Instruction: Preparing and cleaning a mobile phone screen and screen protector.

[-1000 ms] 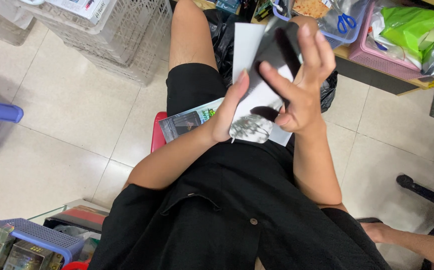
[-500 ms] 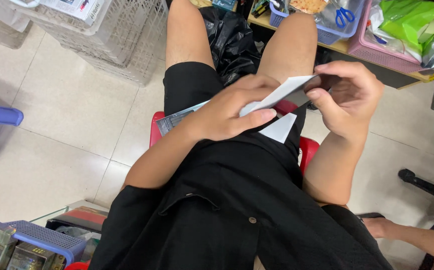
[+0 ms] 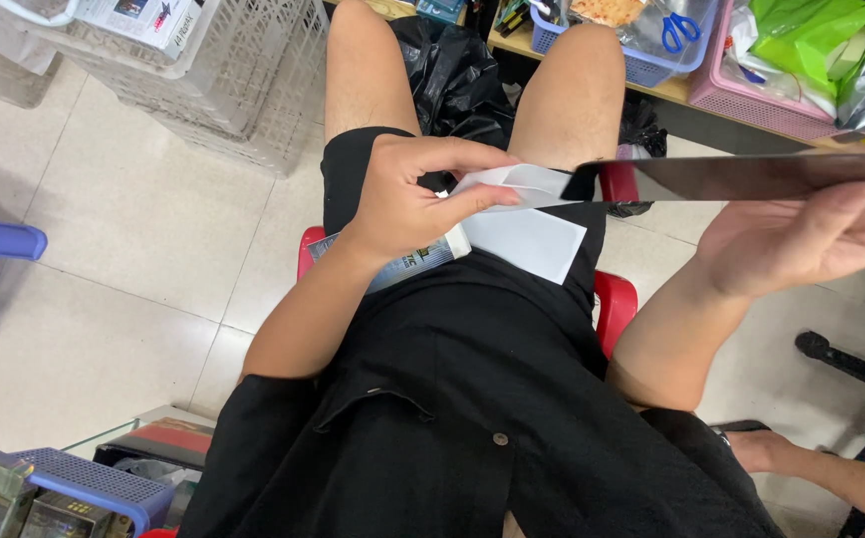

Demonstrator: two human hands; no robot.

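Over pale floor tiles, left hand (image 3: 402,204) pinches one white envelope (image 3: 512,184); right hand (image 3: 801,244) lies open under one dark sheet (image 3: 751,177).

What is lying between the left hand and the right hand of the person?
In the head view, between the left hand and right hand, a white sheet meets a dark flat panel.
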